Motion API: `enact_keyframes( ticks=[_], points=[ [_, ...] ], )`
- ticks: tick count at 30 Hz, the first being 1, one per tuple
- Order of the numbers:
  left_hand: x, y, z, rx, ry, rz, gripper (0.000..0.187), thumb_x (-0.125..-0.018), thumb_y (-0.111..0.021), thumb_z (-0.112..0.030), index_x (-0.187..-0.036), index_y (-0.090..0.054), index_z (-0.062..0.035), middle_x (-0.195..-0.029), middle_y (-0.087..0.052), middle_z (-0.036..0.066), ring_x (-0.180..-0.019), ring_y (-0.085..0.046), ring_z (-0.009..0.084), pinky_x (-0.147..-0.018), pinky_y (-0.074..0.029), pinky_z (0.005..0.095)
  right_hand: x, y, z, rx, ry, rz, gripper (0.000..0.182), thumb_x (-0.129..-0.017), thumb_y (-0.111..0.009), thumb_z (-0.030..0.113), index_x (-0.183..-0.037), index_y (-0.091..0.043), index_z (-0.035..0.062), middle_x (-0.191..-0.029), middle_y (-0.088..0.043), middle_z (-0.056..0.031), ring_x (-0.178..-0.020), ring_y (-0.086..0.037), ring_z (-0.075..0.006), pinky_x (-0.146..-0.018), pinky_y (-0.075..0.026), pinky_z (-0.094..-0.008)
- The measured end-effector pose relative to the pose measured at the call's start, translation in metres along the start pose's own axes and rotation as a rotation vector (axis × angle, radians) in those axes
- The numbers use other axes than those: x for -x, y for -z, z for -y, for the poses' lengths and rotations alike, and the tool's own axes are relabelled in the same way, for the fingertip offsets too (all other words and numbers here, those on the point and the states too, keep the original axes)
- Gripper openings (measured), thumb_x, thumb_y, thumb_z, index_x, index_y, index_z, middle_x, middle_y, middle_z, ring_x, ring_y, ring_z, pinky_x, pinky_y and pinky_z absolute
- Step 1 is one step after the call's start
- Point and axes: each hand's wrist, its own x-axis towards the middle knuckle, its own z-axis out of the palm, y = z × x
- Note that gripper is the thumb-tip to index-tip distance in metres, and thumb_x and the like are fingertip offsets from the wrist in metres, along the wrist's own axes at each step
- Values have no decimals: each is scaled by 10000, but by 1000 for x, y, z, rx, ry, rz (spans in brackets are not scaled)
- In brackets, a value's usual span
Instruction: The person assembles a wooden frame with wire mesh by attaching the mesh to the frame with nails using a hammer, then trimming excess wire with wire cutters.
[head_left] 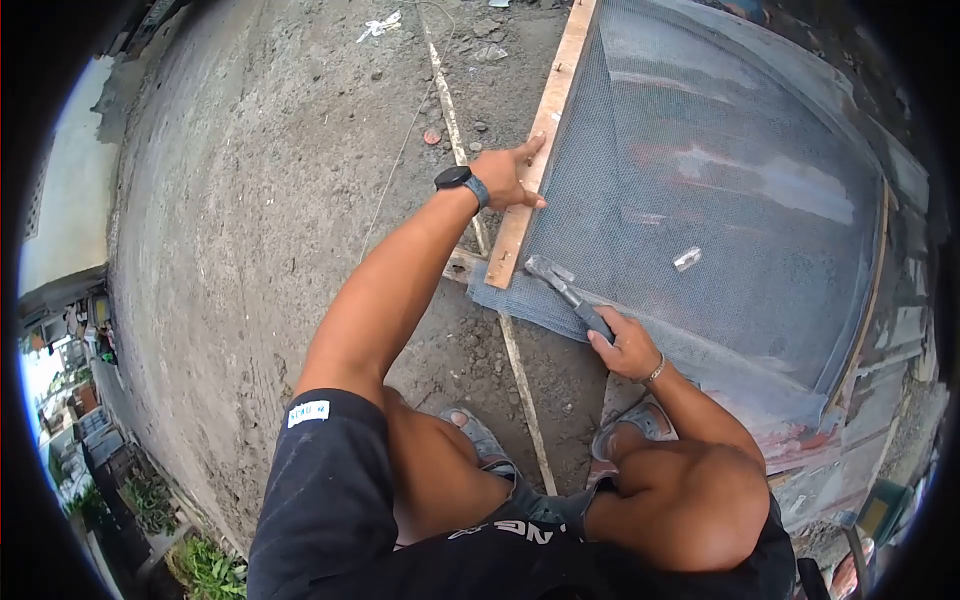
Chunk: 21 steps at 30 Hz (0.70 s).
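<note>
My left hand (498, 178) presses on a long wooden strip (558, 85), its thumb and index finger spread apart; the other fingers are partly hidden. Several nails stand up from the strip, which lies along the left edge of a blue-grey mesh screen (590, 180). In my right hand (630, 348) is a hammer (570, 293), gripped by its dark handle. The hammer's metal head is just right of the strip's near end, over the mesh. A corner of the mesh sticks out below that end.
A small clear packet (687, 259) lies on the mesh. One thin pale wooden stick (522, 385) runs along the rough concrete ground (280, 150) between my feet. White litter (379, 26) lies farther off. Plants (205, 565) grow at the lower left.
</note>
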Motion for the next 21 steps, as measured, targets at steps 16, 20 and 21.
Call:
enact_keyframes(
  ticks=[16,20,21],
  points=[
    [-3,-17,9,53,-59,-137,1045,-648,-811,-449,-1477,-190,-312,-1239,-562,217,-1138,-544,387,-980,-435,421,-4,-3,11,38,21,-91,250,-850,-573,134,-1068,-540,15,-694,-535,-140,-611,-560,-241,-601,-449,-343],
    [-3,-17,10,74,-49,-124,1051,-645,-811,-446,-1477,-180,-327,-1234,-569,212,-1126,-556,379,-978,-440,416,-2,-3,12,5,-14,-82,272,-852,-575,133,-1094,-540,13,-698,-532,-132,-618,-554,-230,-612,-450,-333],
    [-2,-16,10,83,-44,-122,1053,-643,-811,-446,-1477,-177,-332,-1231,-571,211,-1122,-560,376,-977,-442,414,-2,-4,10,2,-10,-87,277,-853,-575,133,-1101,-540,12,-700,-532,-130,-618,-551,-226,-614,-450,-329]
  ],
)
